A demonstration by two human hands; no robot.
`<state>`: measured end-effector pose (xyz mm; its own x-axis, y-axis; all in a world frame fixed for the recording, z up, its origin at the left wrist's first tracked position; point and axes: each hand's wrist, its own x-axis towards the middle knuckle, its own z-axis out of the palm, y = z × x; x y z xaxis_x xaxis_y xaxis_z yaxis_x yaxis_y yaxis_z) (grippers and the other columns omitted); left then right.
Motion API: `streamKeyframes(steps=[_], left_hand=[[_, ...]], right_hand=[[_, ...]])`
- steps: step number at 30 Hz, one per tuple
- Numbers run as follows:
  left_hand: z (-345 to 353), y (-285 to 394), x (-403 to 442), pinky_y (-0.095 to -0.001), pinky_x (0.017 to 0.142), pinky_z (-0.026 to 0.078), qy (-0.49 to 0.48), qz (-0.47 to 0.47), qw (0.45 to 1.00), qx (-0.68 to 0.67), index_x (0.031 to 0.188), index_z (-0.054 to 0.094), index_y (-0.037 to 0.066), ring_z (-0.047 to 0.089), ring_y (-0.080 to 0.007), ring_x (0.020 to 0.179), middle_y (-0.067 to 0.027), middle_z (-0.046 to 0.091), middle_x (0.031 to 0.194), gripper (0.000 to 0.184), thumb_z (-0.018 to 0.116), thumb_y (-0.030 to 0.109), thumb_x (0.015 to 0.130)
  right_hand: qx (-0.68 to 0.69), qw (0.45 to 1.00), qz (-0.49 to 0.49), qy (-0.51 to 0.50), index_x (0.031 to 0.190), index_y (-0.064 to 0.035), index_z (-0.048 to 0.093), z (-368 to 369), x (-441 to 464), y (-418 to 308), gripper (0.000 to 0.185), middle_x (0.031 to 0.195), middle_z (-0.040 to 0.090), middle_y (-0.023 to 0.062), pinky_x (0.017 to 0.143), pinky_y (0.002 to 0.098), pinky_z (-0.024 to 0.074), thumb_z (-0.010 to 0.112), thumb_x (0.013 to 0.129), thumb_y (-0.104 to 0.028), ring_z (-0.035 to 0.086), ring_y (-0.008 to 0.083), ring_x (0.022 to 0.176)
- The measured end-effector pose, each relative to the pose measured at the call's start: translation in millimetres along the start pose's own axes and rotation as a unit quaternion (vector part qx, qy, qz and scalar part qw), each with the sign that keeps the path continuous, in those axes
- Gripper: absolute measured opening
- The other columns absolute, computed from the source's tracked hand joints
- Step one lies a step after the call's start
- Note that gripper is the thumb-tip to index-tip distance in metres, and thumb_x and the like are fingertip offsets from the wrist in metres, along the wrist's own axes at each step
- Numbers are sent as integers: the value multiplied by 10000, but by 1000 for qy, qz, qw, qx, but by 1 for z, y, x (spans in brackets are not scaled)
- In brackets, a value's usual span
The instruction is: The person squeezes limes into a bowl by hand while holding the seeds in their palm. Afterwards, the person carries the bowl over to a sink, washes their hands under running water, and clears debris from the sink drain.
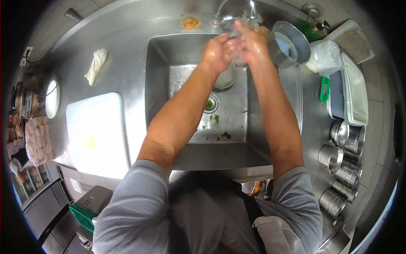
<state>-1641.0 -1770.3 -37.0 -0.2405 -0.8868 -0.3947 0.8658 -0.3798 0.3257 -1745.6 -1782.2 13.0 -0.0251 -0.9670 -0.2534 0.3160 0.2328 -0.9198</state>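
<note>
My left hand (219, 53) and my right hand (254, 44) are close together under the faucet (253, 9), at the far side of the sink (156, 89). Both look wet. The fingers of my left hand are curled inward, and those of my right hand bend towards it. Something clear and shiny shows between them; whether it is only running water or also an object, I cannot make out. Below my hands a round bowl (228, 80) sits in the sink, partly hidden. Green scraps (215, 119) lie around the drain (210, 103).
Left of the sink are a white cutting board (97, 131) and a crumpled cloth (96, 67). A brown scrubbing pad (190, 23) lies behind the basin. To the right stand a metal pot (299, 46), a plastic bag (327, 57), a green brush (325, 89), trays (358, 91) and several metal containers (349, 171).
</note>
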Motion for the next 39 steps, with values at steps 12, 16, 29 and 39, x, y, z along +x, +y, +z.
streamKeyframes(steps=[12,16,29,39], left_hand=[[53,-6,-22,-305,491,420,-36,-2,921,388,859,615,53,527,-135,555,-35,563,672,135,621,184,893],[0,8,-45,-436,665,500,-82,251,552,791,843,642,40,641,-335,738,-166,664,804,250,638,288,805],[-179,118,-194,-523,1163,159,65,189,177,964,1163,641,124,217,-336,1430,-64,345,1511,438,666,355,792],[-177,111,-191,-490,1178,141,107,180,165,964,1200,634,175,195,-296,1453,-7,363,1511,441,653,404,824]], right_hand=[[-98,979,-144,106,878,-42,628,-49,12,-11,212,662,582,30,473,279,445,735,830,-219,536,124,539],[-288,948,-118,68,874,-68,632,-64,102,37,236,657,569,-9,454,259,415,740,833,-274,495,97,517],[-336,928,-119,111,828,-68,637,-57,116,57,222,737,620,33,539,330,431,706,832,-279,554,126,639],[-109,986,-124,8,876,-77,647,-44,66,77,255,690,621,17,517,252,445,678,874,-330,562,106,574]])
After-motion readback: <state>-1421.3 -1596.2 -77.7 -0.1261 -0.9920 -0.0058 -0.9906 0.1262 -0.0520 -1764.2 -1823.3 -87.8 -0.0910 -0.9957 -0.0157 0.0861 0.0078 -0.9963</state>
